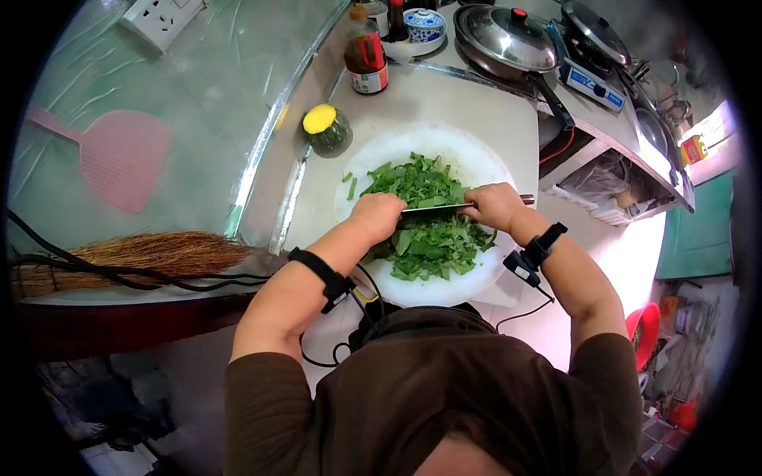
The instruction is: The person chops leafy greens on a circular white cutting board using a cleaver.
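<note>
A round white cutting board point(381, 285) lies on the counter before me, with chopped leafy greens point(417, 178) spread over its middle. Across the greens stands a cleaver point(437, 208), seen nearly edge-on, its handle pointing right. My right hand point(493, 205) grips it where the handle meets the blade; the handle's end sticks out past the hand. At the blade's far left end is my left hand point(380, 215), fingers closed on the tip. Cut leaves lie on both sides of the blade. What the blade's lower edge touches is hidden.
A cut squash point(327, 132) with yellow flesh sits left of the board. Behind stand a sauce bottle point(366, 59), a blue-and-white lidded bowl point(424, 27) and a lidded pan point(512, 41), its handle jutting over the counter's right edge. A straw broom point(143, 256) and a pink fly swatter point(125, 157) are at left.
</note>
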